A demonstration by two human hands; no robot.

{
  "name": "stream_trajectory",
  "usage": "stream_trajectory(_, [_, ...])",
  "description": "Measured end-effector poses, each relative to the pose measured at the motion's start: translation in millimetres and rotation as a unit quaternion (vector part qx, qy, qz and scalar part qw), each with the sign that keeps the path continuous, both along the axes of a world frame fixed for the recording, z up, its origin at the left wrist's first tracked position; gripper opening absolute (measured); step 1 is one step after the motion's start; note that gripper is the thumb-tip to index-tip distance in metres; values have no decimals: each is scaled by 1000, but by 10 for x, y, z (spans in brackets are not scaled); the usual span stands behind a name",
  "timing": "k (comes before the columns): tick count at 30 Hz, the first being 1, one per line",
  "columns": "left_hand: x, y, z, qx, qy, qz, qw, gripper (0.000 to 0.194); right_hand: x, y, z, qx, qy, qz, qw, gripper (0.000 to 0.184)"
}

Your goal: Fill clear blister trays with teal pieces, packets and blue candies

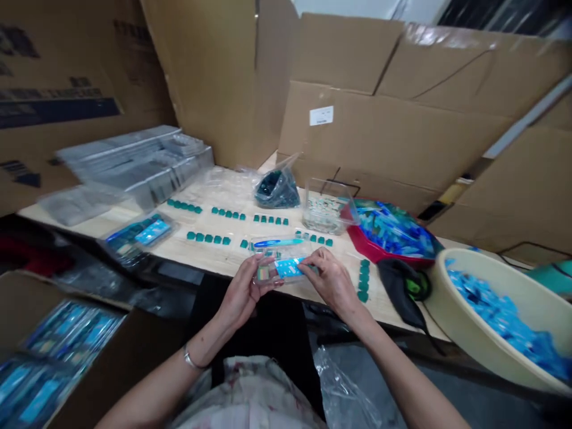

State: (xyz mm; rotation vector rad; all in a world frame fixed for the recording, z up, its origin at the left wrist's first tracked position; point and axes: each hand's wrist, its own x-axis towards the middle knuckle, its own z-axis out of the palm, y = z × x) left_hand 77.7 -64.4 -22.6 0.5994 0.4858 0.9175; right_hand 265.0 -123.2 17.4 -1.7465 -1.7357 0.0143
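My left hand (242, 290) grips the left end of a clear plastic case (294, 280), held at the table's front edge. Inside the case are a blue printed packet (287, 267) and a small piece with pale coloured stripes (263, 273). The fingers of my right hand (329, 278) are pinched at the packet's right end. A blue pen-shaped tool (277, 243) lies in clear plastic just beyond, perhaps the case's open lid. Short rows of small green pieces (208, 238) run across the table around the case.
A red tray of blue pens (357, 237) and a cream basin of blue packets (465, 310) stand right. At the back are a bag of dark pieces (277, 189) and a clear tub (313, 217). Filled cases (143, 232), stacked clear plastic (147, 173) and a carton (129, 333) occupy the left.
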Motion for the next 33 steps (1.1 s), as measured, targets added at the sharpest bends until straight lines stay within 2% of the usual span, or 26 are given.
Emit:
stream_trajectory(3, [-237,55,-27,-12,18,40,999,26,-79,235,122,7,-21,46,999,17])
stream_trajectory(6, [-601,90,-111,-29,63,113,991,24,-212,646,177,28,-43,89,995,18])
stream_trajectory(8, [-881,78,-178,-41,91,170,980,23,-406,982,111,17,-63,145,987,20])
stream_trajectory(10, [-1158,29,-241,-44,113,217,969,25,-688,1282,-19,-23,-98,209,973,25])
stream_trajectory(14, [-1652,-135,-377,-54,159,290,942,27,-1264,1603,-283,-107,-185,259,942,56])
stream_trajectory(17, [-1967,-251,-503,-73,176,325,927,29,-1503,1643,-395,-109,-229,261,932,61])
stream_trajectory(22, [-2324,-309,-684,-99,174,386,901,26,-1672,1508,-541,-63,-300,227,924,37])
stream_trajectory(25, [-2391,-276,-743,-106,159,405,894,22,-1746,1365,-644,-32,-329,236,914,38])
stream_trajectory(29, [-2374,-227,-808,-98,123,416,896,19,-1770,1234,-737,-1,-356,246,902,25])
stream_trajectory(31, [-2352,-213,-837,-94,100,412,901,19,-1732,1225,-705,1,-340,256,905,23])
stream_trajectory(33, [-2320,-202,-854,-92,75,407,906,19,-1663,1250,-593,8,-297,258,919,22])
